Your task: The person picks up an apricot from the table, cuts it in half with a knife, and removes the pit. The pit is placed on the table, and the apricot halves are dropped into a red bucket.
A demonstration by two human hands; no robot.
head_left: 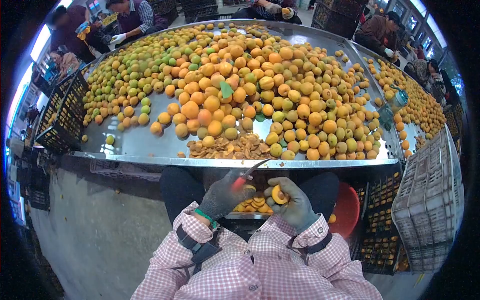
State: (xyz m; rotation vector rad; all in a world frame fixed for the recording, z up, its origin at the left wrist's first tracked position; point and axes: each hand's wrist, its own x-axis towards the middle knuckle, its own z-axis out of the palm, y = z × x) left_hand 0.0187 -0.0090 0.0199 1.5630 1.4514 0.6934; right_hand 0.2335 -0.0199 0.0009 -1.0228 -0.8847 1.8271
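Apricots cover steel table between crates; left hand holds knife.

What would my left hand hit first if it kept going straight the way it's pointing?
Probably the cut apricot in your right hand: the left hand, gripping a red-handled knife, points across toward it. Depth is unclear, so the blade might meet the table rim above first.

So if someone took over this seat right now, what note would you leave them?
Left hand: grips the knife.
Right hand: holds an apricot, cut open.
Done: halves lie in the lap tray; pits are heaped at the near edge of the table.
Left: the big pile of whole fruit on the table.
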